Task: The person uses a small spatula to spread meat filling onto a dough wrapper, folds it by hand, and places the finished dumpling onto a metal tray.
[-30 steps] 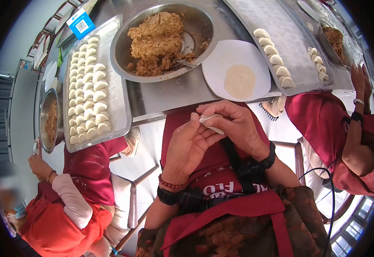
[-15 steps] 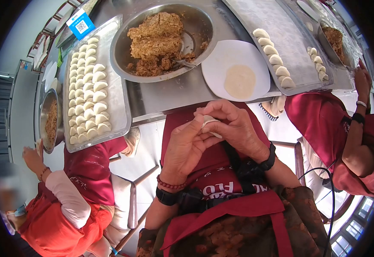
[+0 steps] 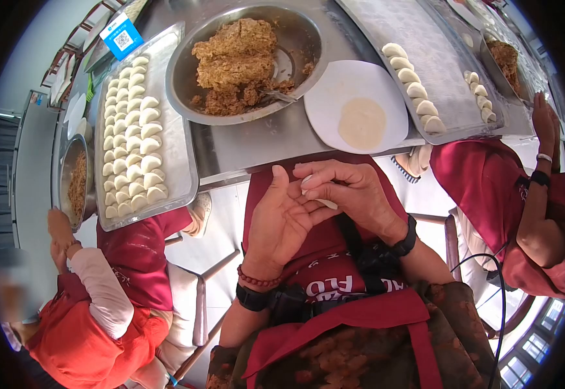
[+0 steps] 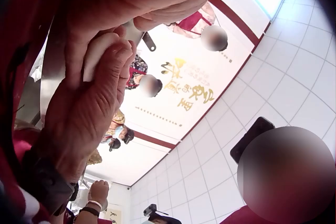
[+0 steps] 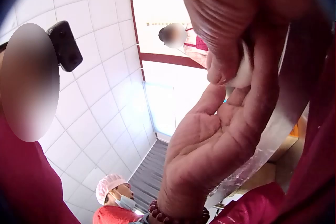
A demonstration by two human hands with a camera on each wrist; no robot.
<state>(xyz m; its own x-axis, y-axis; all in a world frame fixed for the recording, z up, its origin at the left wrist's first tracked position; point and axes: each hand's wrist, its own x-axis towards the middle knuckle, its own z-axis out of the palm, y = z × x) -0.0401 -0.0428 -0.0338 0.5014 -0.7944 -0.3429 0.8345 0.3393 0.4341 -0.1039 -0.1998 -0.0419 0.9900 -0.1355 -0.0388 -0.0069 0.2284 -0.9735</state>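
Observation:
A pale folded dumpling (image 5: 243,71) is between the two hands, largely covered by fingers in the head view. My right hand (image 3: 357,194) pinches it between thumb and fingers. Palm up, my left hand (image 3: 278,217) lies under and beside it with thumb raised away and fingers extended against its underside. In front, a white plate (image 3: 324,91) holds one round dough wrapper (image 3: 362,123). Left of the plate stands a large metal bowl (image 3: 175,84) of brown filling (image 3: 234,61), a utensil handle sticking out.
On the left, a metal tray (image 3: 179,155) carries rows of dumplings (image 3: 133,142); a second tray (image 3: 435,71) with fewer stands at right. The steel table's edge (image 3: 224,175) lies just beyond my hands. People sit at both sides, and a black cable (image 3: 503,292) hangs at right.
My left thumb has lifted off the dumpling and the left palm has opened out; the right hand keeps its pinch. The person at left has moved their hands lower.

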